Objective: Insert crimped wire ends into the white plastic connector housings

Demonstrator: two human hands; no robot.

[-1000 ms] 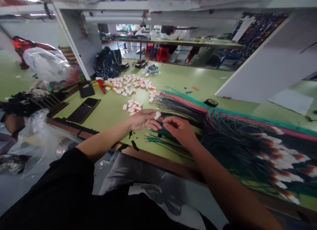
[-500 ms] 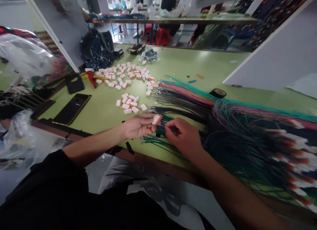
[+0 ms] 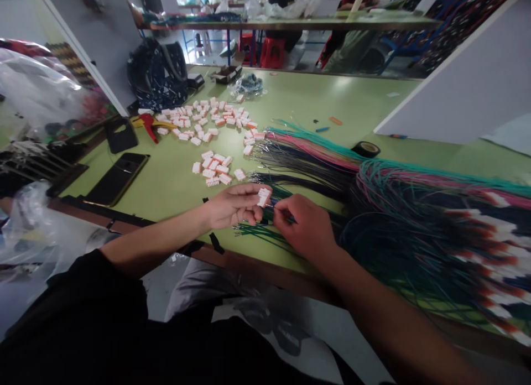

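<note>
Between the thumb and fingers of my left hand [image 3: 233, 206] is a small white and orange plug connector [image 3: 263, 197], held above the table's near side. Just to its right, my right hand [image 3: 305, 222] is pinched on a thin dark wire [image 3: 270, 204] whose end points at the connector. Whether the wire tip is inside the connector I cannot tell. Under and behind both hands lie bundles of loose wires: black wires [image 3: 307, 185], green wires [image 3: 265, 232] and pink wires [image 3: 307, 148]. A small group of loose connectors [image 3: 213, 166] lies beyond my left hand.
A larger spread of connectors [image 3: 203, 119] lies farther back, beside red and yellow pliers [image 3: 150, 125]. Two phone-like dark objects, including a phone [image 3: 117, 180], lie left. Black tape [image 3: 365, 148] sits behind the wires. Wired connectors [image 3: 493, 252] pile up at right. A white partition [image 3: 456, 92] stands behind.
The connector has turned slightly in my left hand, showing more of its white side. My right hand has shifted a little left towards it. The whole view has tilted slightly.
</note>
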